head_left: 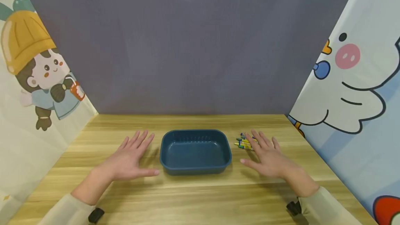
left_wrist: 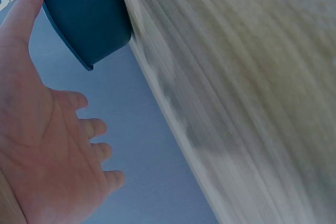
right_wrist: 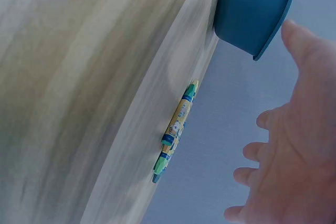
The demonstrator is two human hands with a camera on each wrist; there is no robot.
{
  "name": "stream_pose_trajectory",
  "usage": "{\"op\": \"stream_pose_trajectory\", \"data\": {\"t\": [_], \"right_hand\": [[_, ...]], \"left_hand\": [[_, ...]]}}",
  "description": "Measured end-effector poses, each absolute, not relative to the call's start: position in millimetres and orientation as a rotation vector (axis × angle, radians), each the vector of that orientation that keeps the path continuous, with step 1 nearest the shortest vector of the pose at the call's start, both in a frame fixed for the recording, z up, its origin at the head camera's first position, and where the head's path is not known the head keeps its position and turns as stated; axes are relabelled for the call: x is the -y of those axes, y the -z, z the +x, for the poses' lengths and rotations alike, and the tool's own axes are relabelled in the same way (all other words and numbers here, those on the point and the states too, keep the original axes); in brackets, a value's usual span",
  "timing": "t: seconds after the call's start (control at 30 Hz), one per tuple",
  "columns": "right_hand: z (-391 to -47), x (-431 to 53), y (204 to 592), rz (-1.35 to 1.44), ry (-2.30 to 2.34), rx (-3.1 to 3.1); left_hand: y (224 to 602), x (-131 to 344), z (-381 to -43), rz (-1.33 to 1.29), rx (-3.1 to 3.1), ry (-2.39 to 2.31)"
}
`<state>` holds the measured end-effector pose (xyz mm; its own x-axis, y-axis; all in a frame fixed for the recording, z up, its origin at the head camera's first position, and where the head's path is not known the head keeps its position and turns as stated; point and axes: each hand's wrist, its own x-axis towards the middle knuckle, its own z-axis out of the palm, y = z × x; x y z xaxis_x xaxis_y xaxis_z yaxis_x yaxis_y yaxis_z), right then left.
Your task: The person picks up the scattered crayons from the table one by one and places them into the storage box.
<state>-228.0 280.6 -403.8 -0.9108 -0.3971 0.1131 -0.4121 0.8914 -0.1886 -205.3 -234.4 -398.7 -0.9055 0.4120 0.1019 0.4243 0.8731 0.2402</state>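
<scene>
Both hands are spread above the tabletop [head_left: 193, 200], one on either side of a dark blue container [head_left: 197, 171]. The left hand [head_left: 132, 160] is just to the container's left; its thumb points at the near left corner without touching it in the head view. The right hand [head_left: 270, 157] is on the other side, its fingers reaching toward the far edge and partly covering a small group of crayons [head_left: 244, 147]. The grip of each hand is released: the fingers are extended and grasp nothing.

The crayons lie side by side on the tabletop, just right of the container, with their tips toward it. They show yellow wrappers with blue bands, and some green tips; the fingers hide part of the group, so the count cannot be told. In the right wrist view the palm is raised well clear of them. The container stands upright, its open side facing up.

For good handling, the right hand would best draw back slightly so that every crayon shows, then come down with thumb and index finger across the middle of one wrapper. A light pinch should do, since such round sticks probably roll when nudged. The left hand, already near the container, could steady its left wall with flat fingers, keeping clear of the opening.
</scene>
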Motion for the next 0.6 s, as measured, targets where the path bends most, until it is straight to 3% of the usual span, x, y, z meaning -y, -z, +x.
{"op": "stream_pose_trajectory", "data": {"t": [0.6], "right_hand": [[-229.3,-284.6,404.0,0.623,-0.276,2.911]], "left_hand": [[392.4,214.8,-226.5,-0.751,3.172,0.661]]}}
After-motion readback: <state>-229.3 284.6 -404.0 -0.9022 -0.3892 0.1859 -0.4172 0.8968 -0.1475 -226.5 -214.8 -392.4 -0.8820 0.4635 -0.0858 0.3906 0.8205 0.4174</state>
